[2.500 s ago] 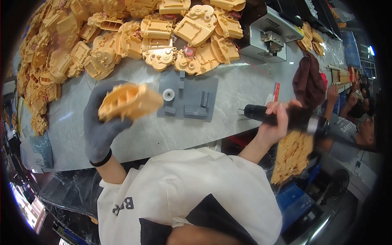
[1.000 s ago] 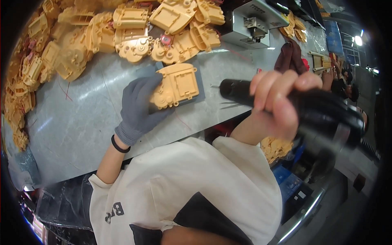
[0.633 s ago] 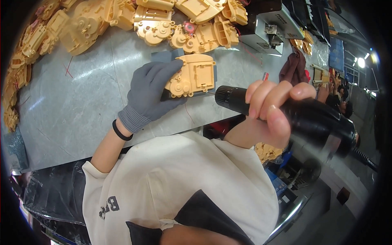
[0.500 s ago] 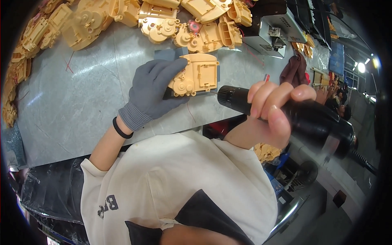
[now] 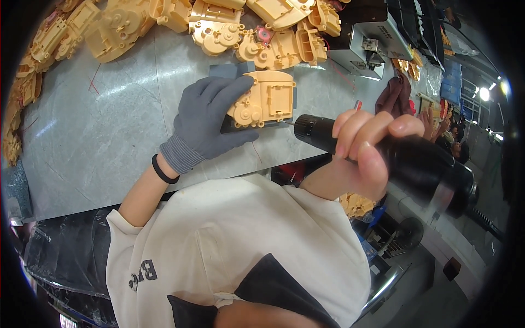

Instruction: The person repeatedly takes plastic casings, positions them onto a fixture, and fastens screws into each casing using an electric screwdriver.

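My left hand (image 5: 208,112), in a grey knitted glove, grips a yellow plastic housing (image 5: 268,98) by its left side. Its fingers lie over the upper left edge, while the thumb stretches below the lower edge. Round bosses and a square framed recess show on the housing's upper face. Under it is a dark grey block (image 5: 229,70), mostly hidden. My bare right hand (image 5: 366,145) is wrapped round a black electric screwdriver (image 5: 426,167). Its thin bit points left and reaches the housing's lower right corner; whether it touches a screw I cannot make out.
Many similar yellow housings (image 5: 117,33) line the table's far and left edges. A metal-fronted machine (image 5: 372,46) stands at the far right beside a dark red cloth (image 5: 394,94). Thin red wires lie on the grey tabletop (image 5: 109,136). A cable (image 5: 486,220) trails from the screwdriver.
The view has shifted slightly. More of the screwdriver's bit shows beside the housing's lower right corner. Both hands keep their grips.
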A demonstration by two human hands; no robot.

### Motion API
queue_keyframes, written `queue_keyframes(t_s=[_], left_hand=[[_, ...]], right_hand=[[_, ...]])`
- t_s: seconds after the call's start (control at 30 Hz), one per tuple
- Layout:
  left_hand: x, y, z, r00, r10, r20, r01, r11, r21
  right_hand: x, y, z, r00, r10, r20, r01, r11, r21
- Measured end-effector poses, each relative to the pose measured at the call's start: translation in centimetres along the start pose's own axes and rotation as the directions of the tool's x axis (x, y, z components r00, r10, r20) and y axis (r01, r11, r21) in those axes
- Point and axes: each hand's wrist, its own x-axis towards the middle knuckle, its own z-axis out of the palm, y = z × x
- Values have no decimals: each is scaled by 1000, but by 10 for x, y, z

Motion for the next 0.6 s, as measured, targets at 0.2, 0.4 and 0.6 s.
queue_keyframes(t_s=[0.2, 0.4, 0.6], left_hand=[[0, -1, 1, 1000, 5, -6, -5, 1000, -15], [0, -2, 0, 1000, 6, 0, -6, 1000, -9], [1, -1, -1, 1000, 4, -3, -4, 1000, -16]], right_hand=[[0, 1, 5, 997, 7, -71, -7, 1000, 8], [0, -2, 2, 999, 4, -48, -3, 1000, 8], [2, -3, 3, 1000, 25, -1, -25, 999, -30]])
